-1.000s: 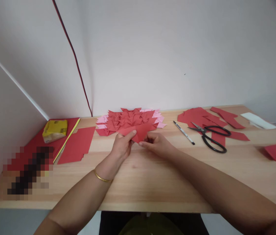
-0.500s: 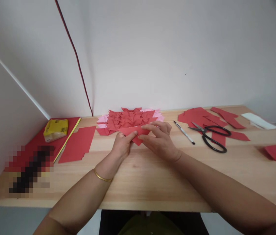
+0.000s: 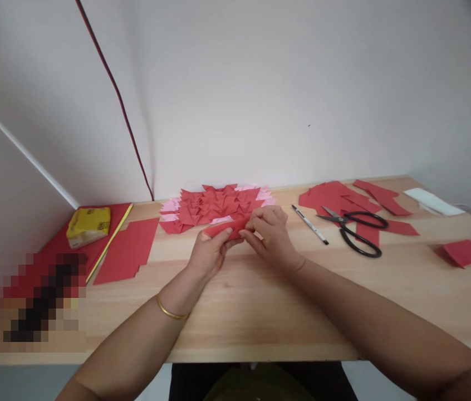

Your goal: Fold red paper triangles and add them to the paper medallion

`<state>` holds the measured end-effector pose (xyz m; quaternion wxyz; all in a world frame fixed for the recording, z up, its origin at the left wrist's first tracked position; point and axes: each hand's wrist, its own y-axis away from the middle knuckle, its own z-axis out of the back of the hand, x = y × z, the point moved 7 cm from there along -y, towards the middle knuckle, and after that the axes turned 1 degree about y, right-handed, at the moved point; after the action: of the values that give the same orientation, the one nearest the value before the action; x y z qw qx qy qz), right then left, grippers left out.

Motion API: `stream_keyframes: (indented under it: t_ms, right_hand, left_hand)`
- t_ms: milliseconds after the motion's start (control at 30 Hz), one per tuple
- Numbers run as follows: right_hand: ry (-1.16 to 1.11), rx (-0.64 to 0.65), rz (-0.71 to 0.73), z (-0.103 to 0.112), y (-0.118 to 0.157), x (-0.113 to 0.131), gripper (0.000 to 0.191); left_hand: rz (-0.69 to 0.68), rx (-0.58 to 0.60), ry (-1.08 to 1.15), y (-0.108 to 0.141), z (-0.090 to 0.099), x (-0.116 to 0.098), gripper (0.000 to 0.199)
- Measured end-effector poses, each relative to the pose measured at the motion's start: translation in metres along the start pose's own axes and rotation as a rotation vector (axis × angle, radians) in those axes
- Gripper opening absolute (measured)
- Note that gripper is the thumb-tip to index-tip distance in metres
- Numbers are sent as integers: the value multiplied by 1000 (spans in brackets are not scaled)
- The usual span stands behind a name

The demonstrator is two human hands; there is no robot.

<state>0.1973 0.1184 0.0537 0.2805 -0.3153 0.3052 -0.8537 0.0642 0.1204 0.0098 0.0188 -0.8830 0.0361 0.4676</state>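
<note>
A small folded piece of red paper is held between both hands above the middle of the table. My left hand is closed on its left part, thumb on top and fingers beneath. At its right side my right hand pinches the paper between thumb and curled fingers; its fingers cover that end. Just behind the hands, a cluster of folded red and pink paper pieces lies against the wall.
Right of my hands lie a pen, black-handled scissors and red paper scraps. A folded red square sits far right. On the left are a yellow packet and a cut red sheet. A pixelated patch hides something there.
The red paper's pointed lower corner, visible before, no longer shows. My right fingers have curled in from a looser spread to a pinch. The whole view has shifted slightly.
</note>
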Motion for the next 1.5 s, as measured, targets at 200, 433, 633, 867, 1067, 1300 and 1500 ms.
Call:
stream_keyframes:
  t_ms: [200,433,633,867,1067,1300,1500]
  right_hand:
    - [7,2,-16,-1,1,0,24]
    - [20,32,-10,-2,0,1,25]
    - [24,42,5,-3,1,2,24]
    - [30,62,-3,-4,2,2,24]
    - [5,70,-32,-5,2,0,19]
    - [-75,71,-19,-5,1,1,11]
    - [-324,127,-109,-15,0,-8,5]
  left_hand:
    - [-49,-31,-48,0,0,-3,11]
    - [-65,-65,-104,1,2,-3,17]
    - [-66,-36,-184,0,7,0,24]
    - [-70,-51,-220,-2,10,1,23]
    - [-119,-43,-392,0,7,-7,18]
    - [-283,55,-777,6,-10,-28,16]
    - [-180,80,-731,-2,-4,-19,18]
